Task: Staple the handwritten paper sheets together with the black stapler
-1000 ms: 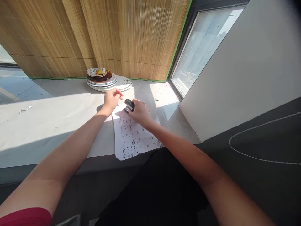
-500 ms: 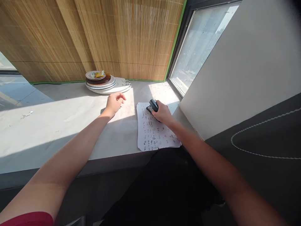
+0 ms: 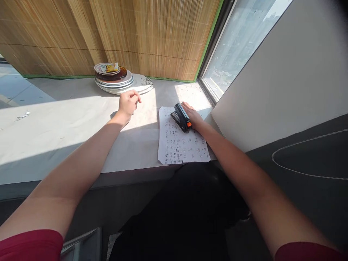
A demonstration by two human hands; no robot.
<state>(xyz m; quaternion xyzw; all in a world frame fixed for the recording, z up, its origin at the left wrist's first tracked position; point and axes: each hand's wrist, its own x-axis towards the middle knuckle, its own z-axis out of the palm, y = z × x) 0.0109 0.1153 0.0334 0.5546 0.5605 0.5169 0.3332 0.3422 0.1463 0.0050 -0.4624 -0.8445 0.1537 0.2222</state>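
A black stapler (image 3: 181,118) with an orange tab at its rear rests on a sheet of paper (image 3: 168,152) covered in handwriting. My right hand (image 3: 192,113) lies flat just right of the stapler, fingers stretched out over the paper's far right side, holding nothing. Whether its thumb side touches the stapler I cannot tell. My left hand (image 3: 128,104) rests on the sill in front of the plates, its fingers curled loosely inward with nothing visible in them.
A stack of plates (image 3: 114,85) with a small yellow packet (image 3: 112,67) on top stands against the bamboo blind (image 3: 122,36). White scraps (image 3: 22,116) lie on the sill (image 3: 67,130) at left. A window and a white wall (image 3: 261,90) bound the right side.
My right hand has let go of the stapler and moved to its right, laying itself flat. The left hand's fingers have curled in more. The view has tilted down slightly.
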